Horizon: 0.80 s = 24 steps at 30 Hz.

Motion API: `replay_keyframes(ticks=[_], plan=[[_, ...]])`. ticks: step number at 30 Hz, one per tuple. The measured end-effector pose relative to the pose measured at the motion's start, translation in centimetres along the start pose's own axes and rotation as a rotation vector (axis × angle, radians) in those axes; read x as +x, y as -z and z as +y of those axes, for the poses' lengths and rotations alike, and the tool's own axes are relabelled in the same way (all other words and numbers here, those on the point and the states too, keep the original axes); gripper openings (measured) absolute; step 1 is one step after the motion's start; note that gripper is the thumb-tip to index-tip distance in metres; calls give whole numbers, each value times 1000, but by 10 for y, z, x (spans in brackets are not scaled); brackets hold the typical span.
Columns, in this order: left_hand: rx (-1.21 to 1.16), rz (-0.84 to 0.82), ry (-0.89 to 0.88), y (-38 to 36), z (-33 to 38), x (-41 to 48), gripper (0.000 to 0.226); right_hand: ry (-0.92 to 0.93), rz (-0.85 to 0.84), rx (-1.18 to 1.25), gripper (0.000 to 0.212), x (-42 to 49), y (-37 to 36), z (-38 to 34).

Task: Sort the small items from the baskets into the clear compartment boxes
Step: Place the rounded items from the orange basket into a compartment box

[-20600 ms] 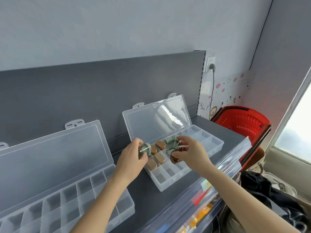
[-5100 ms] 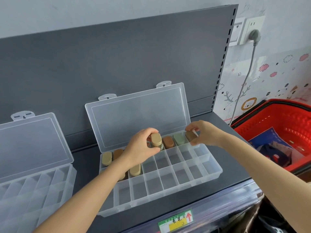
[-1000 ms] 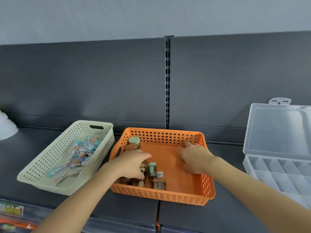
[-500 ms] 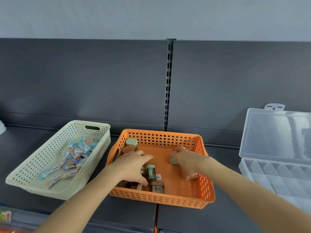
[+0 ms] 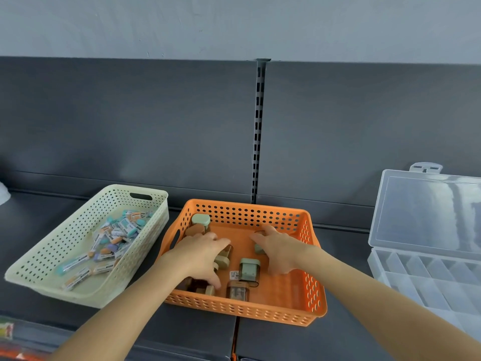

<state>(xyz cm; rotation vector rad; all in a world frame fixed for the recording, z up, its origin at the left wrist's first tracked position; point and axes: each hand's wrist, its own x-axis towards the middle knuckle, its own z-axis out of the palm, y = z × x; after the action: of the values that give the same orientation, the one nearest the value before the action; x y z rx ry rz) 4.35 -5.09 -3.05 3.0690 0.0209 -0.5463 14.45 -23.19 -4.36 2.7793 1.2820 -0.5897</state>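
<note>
Since half a second ago the right hand [image 5: 282, 252] has moved a little toward the back of the orange basket [image 5: 316, 307], and the left hand [image 5: 201, 254] has spread further over the pile on the left side. Both hands are inside the basket, well apart from each other. The left hand lies flat on several small capped items [image 5: 223, 259]; I cannot tell if it grips one. The right hand covers a pale green piece [image 5: 258, 248], with fingers stretched, not yet closed, as far as I see.

I judge much of the task is left. The orange basket keeps a green-capped item [image 5: 249, 268], a brown one [image 5: 237, 290] and others near the back corner [image 5: 200, 221]. The cream basket [image 5: 36, 264] on the left is full of small tube-like packets [image 5: 114, 241], seemingly untouched. The clear compartment box [image 5: 426, 280] on the right stands open, and its visible compartments look empty
</note>
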Motion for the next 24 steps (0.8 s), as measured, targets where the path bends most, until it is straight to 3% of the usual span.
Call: replay_keyframes(ticks=[3, 8, 11, 14, 20, 24], plan=[[-20, -83, 19, 2, 3, 3, 98, 8, 17, -33, 66, 3, 1, -1], [-112, 98, -27, -5, 8, 13, 70, -12, 64, -9, 52, 3, 0, 3], [-156, 134, -14, -6, 3, 16, 71, -7, 77, -31, 53, 2, 0, 8], [-172, 57, -15, -6, 2, 15, 83, -6, 55, -39, 57, 1, 1, 7], [-169, 106, -85, -7, 10, 19, 63, -6, 55, 55, 55, -1, 6, 4], [-157, 99, -87, -9, 10, 20, 68, 10, 148, 201, 65, -10, 18, 9]])
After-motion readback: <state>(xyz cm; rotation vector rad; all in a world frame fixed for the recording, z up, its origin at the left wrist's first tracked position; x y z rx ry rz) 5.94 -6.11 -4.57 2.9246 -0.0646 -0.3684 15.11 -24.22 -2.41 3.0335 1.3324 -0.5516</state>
